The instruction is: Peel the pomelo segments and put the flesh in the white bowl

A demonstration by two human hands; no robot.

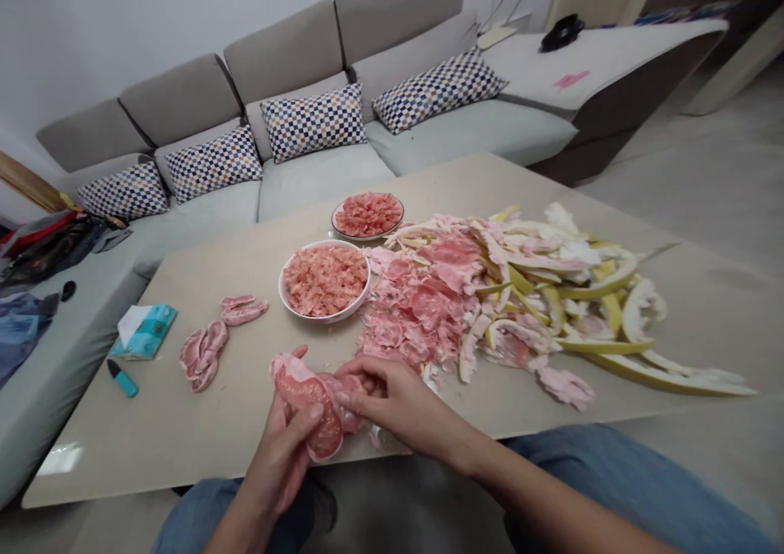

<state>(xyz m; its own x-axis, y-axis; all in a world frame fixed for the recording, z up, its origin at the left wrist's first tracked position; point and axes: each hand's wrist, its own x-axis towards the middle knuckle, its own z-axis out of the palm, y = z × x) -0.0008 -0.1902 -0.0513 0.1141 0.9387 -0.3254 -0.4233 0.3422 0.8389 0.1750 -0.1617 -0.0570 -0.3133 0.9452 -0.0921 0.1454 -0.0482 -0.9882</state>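
pink pomelo segment (306,399) is being held just over the front edge of the table, the left hand (282,456) clamping it from below while the right hand (392,390) is pinching the pale membrane (349,399) at its end, with fingers closed together. just beyond, a white bowl (324,317) is holding peeled pulp (324,280), and a big pile of peel (520,309) is lying beside it on the beige table (184,448).

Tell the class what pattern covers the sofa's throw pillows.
Small dark-blue and white checks, clearest on the throw pillow in the head view.
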